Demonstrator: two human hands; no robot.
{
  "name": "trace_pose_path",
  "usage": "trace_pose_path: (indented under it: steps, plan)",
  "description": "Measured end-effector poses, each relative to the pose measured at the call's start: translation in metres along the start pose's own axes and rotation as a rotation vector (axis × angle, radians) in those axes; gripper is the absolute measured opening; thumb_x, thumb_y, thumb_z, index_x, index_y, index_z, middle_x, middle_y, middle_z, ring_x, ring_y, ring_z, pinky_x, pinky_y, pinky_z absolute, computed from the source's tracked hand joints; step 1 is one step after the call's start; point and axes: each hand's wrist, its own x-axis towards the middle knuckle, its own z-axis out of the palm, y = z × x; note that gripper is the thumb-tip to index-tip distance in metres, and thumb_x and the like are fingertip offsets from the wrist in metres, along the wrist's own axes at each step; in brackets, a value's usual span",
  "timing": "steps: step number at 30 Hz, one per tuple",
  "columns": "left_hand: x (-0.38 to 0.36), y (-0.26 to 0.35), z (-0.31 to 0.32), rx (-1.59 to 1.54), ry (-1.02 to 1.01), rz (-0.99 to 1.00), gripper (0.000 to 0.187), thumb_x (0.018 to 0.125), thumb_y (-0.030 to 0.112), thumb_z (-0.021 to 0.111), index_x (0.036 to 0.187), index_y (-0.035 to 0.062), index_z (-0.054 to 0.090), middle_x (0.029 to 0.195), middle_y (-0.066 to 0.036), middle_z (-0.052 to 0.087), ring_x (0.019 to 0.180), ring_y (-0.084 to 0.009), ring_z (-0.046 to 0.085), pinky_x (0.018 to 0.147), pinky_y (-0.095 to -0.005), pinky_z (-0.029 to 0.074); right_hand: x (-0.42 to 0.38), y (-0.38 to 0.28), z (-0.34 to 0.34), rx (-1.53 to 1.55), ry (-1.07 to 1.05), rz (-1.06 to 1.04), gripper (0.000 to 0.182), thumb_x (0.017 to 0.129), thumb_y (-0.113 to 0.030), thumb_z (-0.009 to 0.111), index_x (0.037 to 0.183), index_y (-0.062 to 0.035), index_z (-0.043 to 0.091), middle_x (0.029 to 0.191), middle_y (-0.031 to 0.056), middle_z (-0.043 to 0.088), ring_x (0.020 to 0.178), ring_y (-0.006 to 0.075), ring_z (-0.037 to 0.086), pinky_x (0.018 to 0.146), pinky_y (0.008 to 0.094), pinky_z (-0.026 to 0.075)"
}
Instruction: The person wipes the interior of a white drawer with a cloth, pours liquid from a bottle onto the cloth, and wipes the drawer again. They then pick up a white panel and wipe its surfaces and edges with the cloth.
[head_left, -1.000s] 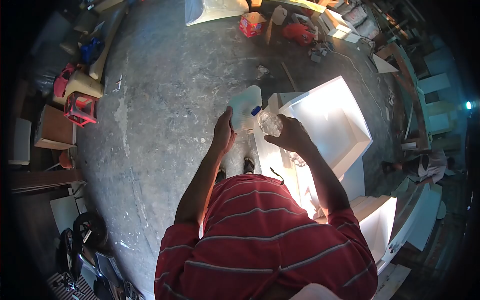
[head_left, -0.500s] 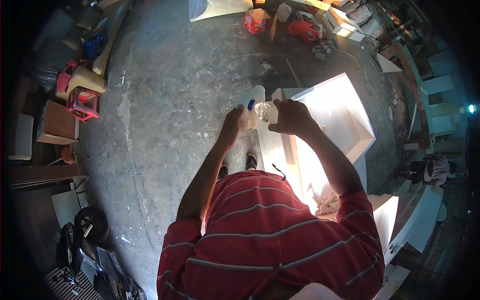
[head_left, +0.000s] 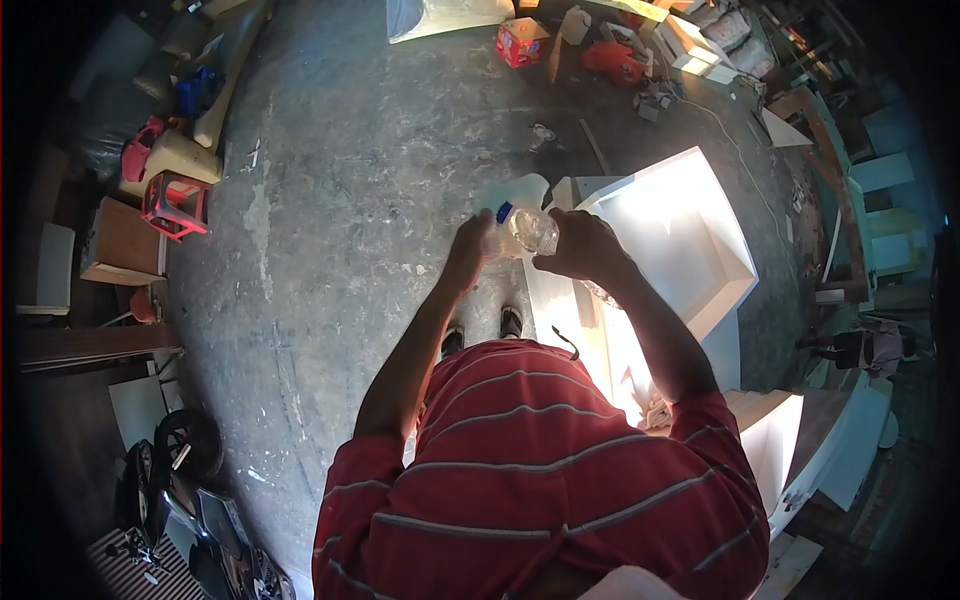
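A clear plastic bottle [head_left: 533, 231] with a blue cap [head_left: 504, 212] is held in front of me, tilted with the cap toward the left. My right hand [head_left: 585, 243] is wrapped round the bottle's right part. Closed at the cap end is my left hand [head_left: 470, 248], beside a pale translucent container [head_left: 518, 190]; what exactly its fingers grip is hard to make out. Below and right of my right hand stands a white box-shaped panel piece [head_left: 665, 215], brightly lit by the sun.
On the left are a red stool [head_left: 176, 205], a brown cabinet [head_left: 125, 243] and a motorcycle [head_left: 200, 510]. A red box [head_left: 521, 42] and a red bag [head_left: 613, 62] lie at the top. Another person [head_left: 870, 347] is at the far right.
The view has shifted slightly, so the surroundings appear a little further right. The bottle has turned in my hands and more of its clear body shows.
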Motion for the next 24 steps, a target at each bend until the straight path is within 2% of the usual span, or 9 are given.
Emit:
trace_pose_path:
  steps: [2,3,6,9,12,14,19,22,24]
  plan:
    - [-0.006,0.007,0.002,0.602,-0.085,0.015,0.046,0.097,0.041,0.041,0.111,0.0001,0.054,0.100,-0.006,0.059,0.091,-0.0139,0.056,0.085,-0.0310,0.043,-0.003,0.001,0.001,-0.008,0.009,0.008,0.061,0.059,-0.036,0.072,0.107,-0.0014,0.059,0.087,0.0198,0.066,0.087,0.0336,0.064,0.083,0.0421,0.050]
    - [-0.008,0.006,0.005,0.606,-0.093,0.010,0.046,0.097,0.041,0.041,0.111,0.0001,0.054,0.100,-0.006,0.059,0.091,-0.0139,0.056,0.085,-0.0310,0.043,-0.004,0.000,-0.002,-0.033,-0.019,0.012,0.061,0.059,-0.036,0.072,0.107,-0.0006,0.059,0.087,0.0196,0.066,0.087,0.0333,0.064,0.083,0.0418,0.050]
    - [-0.009,0.004,0.011,0.509,-0.113,-0.013,0.050,0.095,0.045,0.041,0.107,-0.0008,0.056,0.095,-0.005,0.057,0.088,-0.0126,0.053,0.082,-0.0300,0.041,-0.009,-0.003,-0.013,-0.051,-0.053,0.034,0.061,0.058,-0.036,0.072,0.106,0.0003,0.060,0.087,0.0192,0.066,0.087,0.0326,0.064,0.084,0.0411,0.050]
    - [-0.004,0.003,0.013,0.529,-0.127,-0.028,0.046,0.097,0.041,0.040,0.111,0.0003,0.055,0.101,-0.007,0.058,0.093,-0.0141,0.055,0.086,-0.0305,0.042,-0.014,-0.001,-0.014,-0.008,-0.070,0.071,0.063,0.060,-0.037,0.072,0.108,0.0004,0.058,0.088,0.0192,0.066,0.090,0.0325,0.063,0.085,0.0410,0.049]
    - [0.003,-0.005,0.013,0.211,-0.118,-0.038,0.041,0.098,0.036,0.040,0.117,0.0019,0.051,0.108,-0.009,0.059,0.101,-0.0171,0.057,0.091,-0.0322,0.043,-0.018,0.005,-0.005,0.082,-0.055,0.115,0.067,0.062,-0.041,0.073,0.113,0.0000,0.056,0.092,0.0199,0.065,0.094,0.0330,0.062,0.087,0.0412,0.048]
    - [0.000,0.008,0.021,-0.135,-0.110,-0.150,0.038,0.098,0.032,0.040,0.122,0.0030,0.048,0.115,-0.011,0.057,0.108,-0.0204,0.055,0.096,-0.0348,0.044,-0.021,0.005,0.000,0.133,-0.027,0.133,0.069,0.063,-0.043,0.074,0.114,-0.0005,0.055,0.093,0.0203,0.064,0.095,0.0333,0.062,0.087,0.0413,0.047]
    - [0.002,0.014,0.024,-0.255,-0.080,-0.187,0.039,0.098,0.032,0.040,0.123,0.0025,0.047,0.116,-0.009,0.058,0.109,-0.0208,0.055,0.096,-0.0368,0.043,-0.030,0.014,0.023,0.334,0.059,0.226,0.076,0.065,-0.047,0.075,0.118,0.0014,0.052,0.106,0.0234,0.061,0.101,0.0343,0.059,0.089,0.0412,0.046]
    - [0.003,0.012,0.027,-0.281,-0.106,-0.201,0.040,0.098,0.032,0.039,0.123,0.0020,0.047,0.116,-0.009,0.058,0.107,-0.0200,0.056,0.095,-0.0360,0.044,-0.044,0.020,0.038,0.387,0.266,0.221,0.073,0.064,-0.046,0.075,0.116,0.0007,0.054,0.098,0.0221,0.064,0.094,0.0345,0.062,0.084,0.0411,0.049]
    - [0.002,0.011,0.030,-0.272,-0.134,-0.211,0.041,0.098,0.033,0.038,0.123,0.0016,0.047,0.116,-0.009,0.058,0.106,-0.0193,0.056,0.094,-0.0345,0.044,-0.054,0.021,0.041,0.352,0.249,0.272,0.072,0.065,-0.046,0.075,0.115,0.0009,0.054,0.099,0.0224,0.063,0.095,0.0344,0.062,0.085,0.0409,0.049]
